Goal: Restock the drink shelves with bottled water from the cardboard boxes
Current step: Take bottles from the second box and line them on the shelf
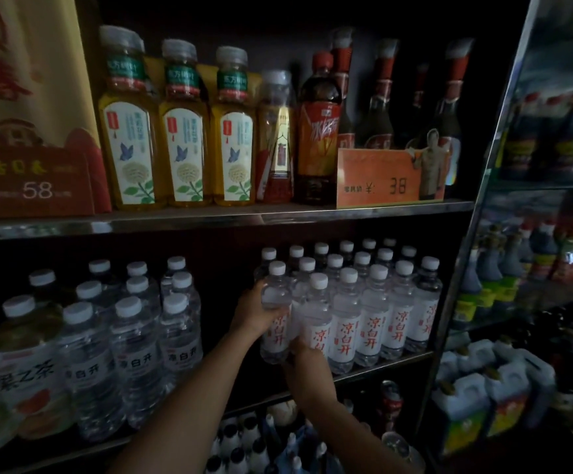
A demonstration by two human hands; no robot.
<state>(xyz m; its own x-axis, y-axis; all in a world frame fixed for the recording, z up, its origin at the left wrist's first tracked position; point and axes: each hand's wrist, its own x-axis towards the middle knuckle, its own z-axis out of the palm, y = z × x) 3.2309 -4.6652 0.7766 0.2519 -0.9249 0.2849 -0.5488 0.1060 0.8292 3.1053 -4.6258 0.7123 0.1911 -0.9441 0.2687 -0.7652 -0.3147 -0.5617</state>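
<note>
Currently left hand (pixel 256 311) grips a water bottle (pixel 276 313) labelled 凉白开 at the row's left end. Right hand (pixel 307 369) cups its base; price card (pixel 379 179) above reads 38.

Right hand (pixel 307 362) perhaps grips, fingers hidden.

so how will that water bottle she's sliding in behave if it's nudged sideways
The water bottle looks full, so probably heavy for its size. It is tall and narrow, so it may tip. The left hand gripping its side suggests smooth plastic, perhaps slippery.
</note>
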